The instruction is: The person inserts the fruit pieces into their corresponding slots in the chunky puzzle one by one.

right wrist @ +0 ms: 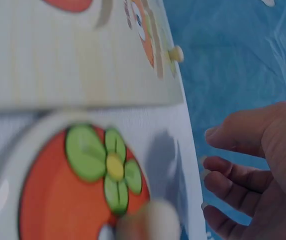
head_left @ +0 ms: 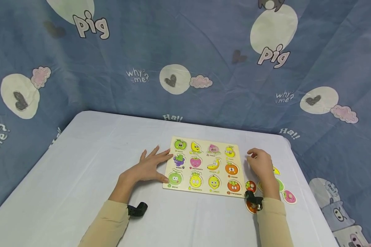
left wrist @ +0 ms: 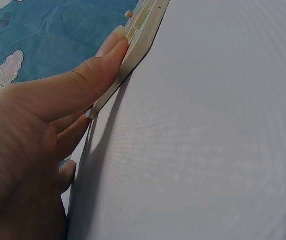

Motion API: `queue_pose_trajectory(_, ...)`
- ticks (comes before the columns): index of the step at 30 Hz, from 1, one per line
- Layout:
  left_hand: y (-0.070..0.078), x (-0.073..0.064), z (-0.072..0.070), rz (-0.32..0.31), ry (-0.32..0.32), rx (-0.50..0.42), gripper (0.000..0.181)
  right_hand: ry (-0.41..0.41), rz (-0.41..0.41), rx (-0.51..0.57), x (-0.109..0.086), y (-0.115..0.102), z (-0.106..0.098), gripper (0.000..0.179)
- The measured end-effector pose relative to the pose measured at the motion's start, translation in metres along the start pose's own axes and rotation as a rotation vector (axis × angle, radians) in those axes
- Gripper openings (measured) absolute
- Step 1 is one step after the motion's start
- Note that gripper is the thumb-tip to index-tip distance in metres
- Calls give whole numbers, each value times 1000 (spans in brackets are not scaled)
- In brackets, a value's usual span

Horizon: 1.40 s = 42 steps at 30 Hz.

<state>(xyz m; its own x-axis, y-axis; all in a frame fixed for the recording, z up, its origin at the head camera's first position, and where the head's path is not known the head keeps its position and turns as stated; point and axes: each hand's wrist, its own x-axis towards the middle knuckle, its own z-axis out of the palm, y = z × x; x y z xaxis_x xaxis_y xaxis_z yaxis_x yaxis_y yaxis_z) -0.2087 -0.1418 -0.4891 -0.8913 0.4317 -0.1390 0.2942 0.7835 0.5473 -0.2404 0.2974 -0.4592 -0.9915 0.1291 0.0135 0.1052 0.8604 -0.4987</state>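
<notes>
The puzzle board (head_left: 205,175) lay flat on the white table (head_left: 80,178), in front of the person, with twelve fruit pictures in rows. The left hand (head_left: 149,165) had its fingers spread, and the thumb and some fingertips touched the board's left edge without curling round it. The right hand (head_left: 260,162) hung just past the board's right side. Its fingers were a bit bent, with a gap to the thumb, and it held nothing.

Near the right wrist lay loose pieces: a red piece (head_left: 250,186) beside the board's corner, an orange piece (head_left: 251,207), a green piece (head_left: 280,185), a pink piece (head_left: 289,197) and a yellow piece (head_left: 276,170). The arm hid parts of some.

The board looked like thin wood, so it was probably stiff and light, and a push might make it slide on the cloth. Its edges seemed the best place to hold it. The pieces looked hard and light too, not easy to break. The red one had a little knob (right wrist: 155,225), blurry up close, which looked like a good spot to pinch with finger and thumb.
</notes>
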Motion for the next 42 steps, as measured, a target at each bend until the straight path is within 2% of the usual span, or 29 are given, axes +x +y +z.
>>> queue_pose_trajectory(8, 0, -1, -2, -4, 2, 13, 109, 53, 19, 20, -3, 13, -3, 31)
queue_pose_trajectory(12, 2, -2, -3, 5, 4, -12, 109, 72, 24, 17, -3, 14, -5, 28)
queue_pose_trajectory(21, 3, -3, -2, 10, 11, -19, 109, 63, 90, 10, -8, 22, -13, 29)
queue_pose_trajectory(38, 1, -1, -2, 21, 12, -25, 109, 84, 120, 27, -12, 34, -22, 31)
queue_pose_trajectory(42, -1, 0, 0, 24, 13, -19, 109, 78, 153, 32, -13, 37, -24, 32)
